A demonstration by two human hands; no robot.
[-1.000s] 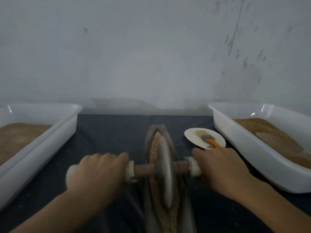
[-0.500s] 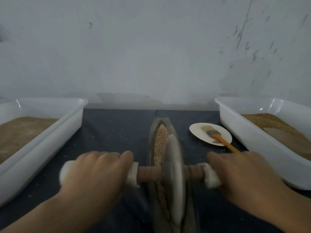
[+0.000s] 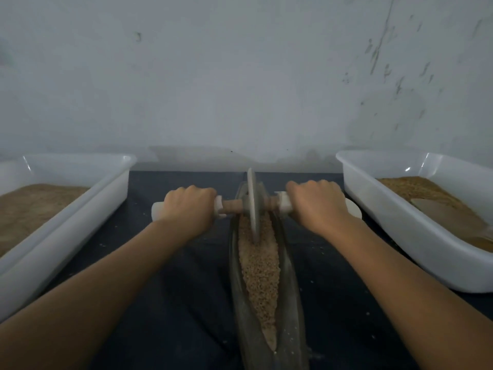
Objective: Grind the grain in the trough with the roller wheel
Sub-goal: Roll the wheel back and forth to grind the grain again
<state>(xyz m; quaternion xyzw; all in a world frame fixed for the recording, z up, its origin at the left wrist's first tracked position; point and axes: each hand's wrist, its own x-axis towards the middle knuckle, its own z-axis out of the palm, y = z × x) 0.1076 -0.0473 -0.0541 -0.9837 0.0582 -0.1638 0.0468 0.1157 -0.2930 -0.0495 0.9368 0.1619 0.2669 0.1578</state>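
Head view: both arms stretched fwd. Left hand (image 3: 188, 209) wrapped round the white-capped wooden axle handle (image 3: 231, 206) on its side, right hand (image 3: 316, 206) curled round the other end, both w/ full fist grip. Thin grey metal roller wheel (image 3: 252, 204) stands upright at far end of the long narrow dark boat-shaped trough (image 3: 289, 289), rim in the tan crushed grain (image 3: 258, 268) filling the groove. White plastic tubs (image 3: 80, 209) of brown meal either side, on dark cloth (image 3: 173, 303).

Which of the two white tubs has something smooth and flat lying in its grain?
The tub on the right: a smooth tan shape lies on its grain near the front. The tub on the left holds only loose brown grain.
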